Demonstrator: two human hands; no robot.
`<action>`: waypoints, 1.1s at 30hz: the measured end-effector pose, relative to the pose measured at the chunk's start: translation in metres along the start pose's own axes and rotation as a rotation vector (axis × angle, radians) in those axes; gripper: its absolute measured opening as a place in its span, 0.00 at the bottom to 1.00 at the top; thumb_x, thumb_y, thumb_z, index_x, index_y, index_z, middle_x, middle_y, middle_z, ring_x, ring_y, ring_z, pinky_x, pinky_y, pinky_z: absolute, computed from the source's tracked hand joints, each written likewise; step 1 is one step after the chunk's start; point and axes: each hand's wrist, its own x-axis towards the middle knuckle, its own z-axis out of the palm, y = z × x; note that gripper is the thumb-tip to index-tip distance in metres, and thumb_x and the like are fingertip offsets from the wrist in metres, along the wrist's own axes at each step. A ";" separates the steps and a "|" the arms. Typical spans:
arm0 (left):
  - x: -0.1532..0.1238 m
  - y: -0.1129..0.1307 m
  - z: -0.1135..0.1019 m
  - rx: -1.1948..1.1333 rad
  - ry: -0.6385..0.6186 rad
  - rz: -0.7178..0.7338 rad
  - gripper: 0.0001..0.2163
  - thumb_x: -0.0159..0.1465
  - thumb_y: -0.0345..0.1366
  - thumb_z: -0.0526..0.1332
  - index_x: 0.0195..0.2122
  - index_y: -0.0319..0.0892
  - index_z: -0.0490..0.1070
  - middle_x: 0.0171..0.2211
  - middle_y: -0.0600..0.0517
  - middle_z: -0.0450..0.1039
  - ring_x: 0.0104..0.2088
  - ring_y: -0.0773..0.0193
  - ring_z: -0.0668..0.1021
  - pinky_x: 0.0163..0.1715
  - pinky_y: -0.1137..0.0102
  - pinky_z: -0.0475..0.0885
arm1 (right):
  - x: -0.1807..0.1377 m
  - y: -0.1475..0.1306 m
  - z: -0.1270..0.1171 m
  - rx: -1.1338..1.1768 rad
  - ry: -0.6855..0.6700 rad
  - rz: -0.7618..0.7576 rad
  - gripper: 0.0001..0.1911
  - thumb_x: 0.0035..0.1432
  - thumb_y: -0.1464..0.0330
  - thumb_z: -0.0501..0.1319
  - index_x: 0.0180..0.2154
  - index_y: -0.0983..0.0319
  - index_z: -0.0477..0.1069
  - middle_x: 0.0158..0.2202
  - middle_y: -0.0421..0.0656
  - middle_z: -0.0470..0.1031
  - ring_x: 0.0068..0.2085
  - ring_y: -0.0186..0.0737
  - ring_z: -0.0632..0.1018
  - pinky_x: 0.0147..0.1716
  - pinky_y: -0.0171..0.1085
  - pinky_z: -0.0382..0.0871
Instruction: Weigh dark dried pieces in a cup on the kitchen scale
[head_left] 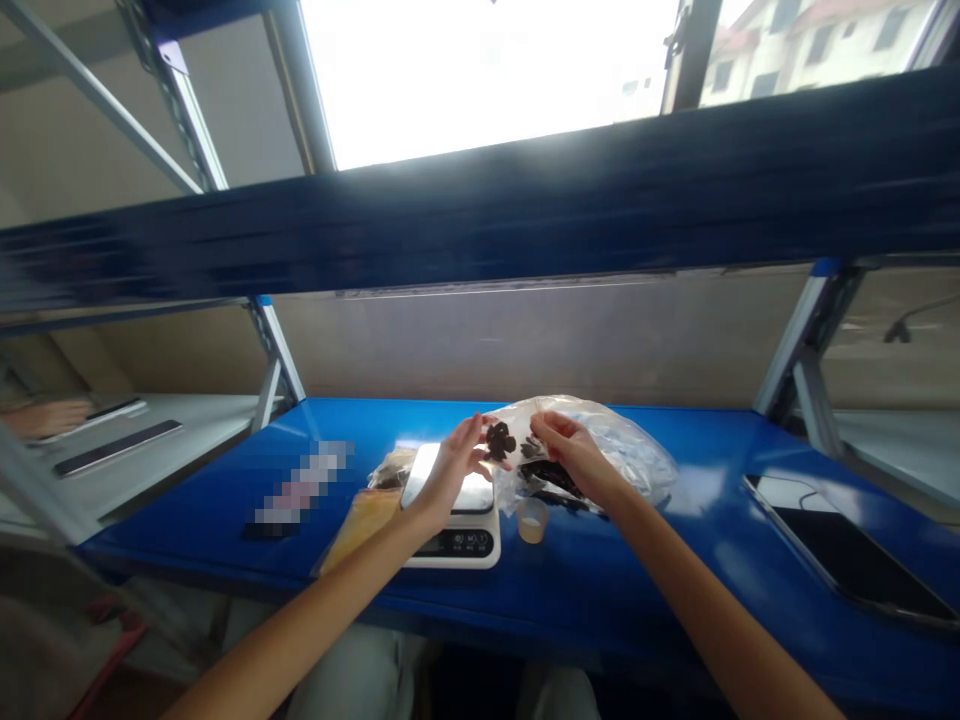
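My left hand (450, 468) is raised over a white digital scale (450, 548), its fingers closed on a dark brown, flower-shaped piece (499, 441). Just right of it, my right hand (568, 447) is pinched at the mouth of a clear plastic bag (630, 445). What sits between those fingertips is too small to make out; another small dark piece (532, 447) shows beside them. More dark pieces (551, 476) lie at the bag, below my right hand. A small translucent cup (532, 521) stands at the scale's right side.
Left of the scale lie a yellowish packet (360, 525) and a blurred-out item (300, 490). A large black-screened tablet (847, 550) rests on the blue table (697, 570) at right. A blue shelf beam (480, 220) crosses above. Another person's hand (49, 418) shows far left.
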 end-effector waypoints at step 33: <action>0.066 -0.013 0.077 0.235 0.032 0.309 0.17 0.60 0.51 0.54 0.24 0.42 0.64 0.18 0.56 0.65 0.21 0.69 0.69 0.22 0.75 0.61 | 0.002 -0.012 -0.031 0.071 0.179 0.054 0.17 0.43 0.59 0.70 0.38 0.54 0.78 0.36 0.41 0.79 0.33 0.35 0.76 0.22 0.30 0.62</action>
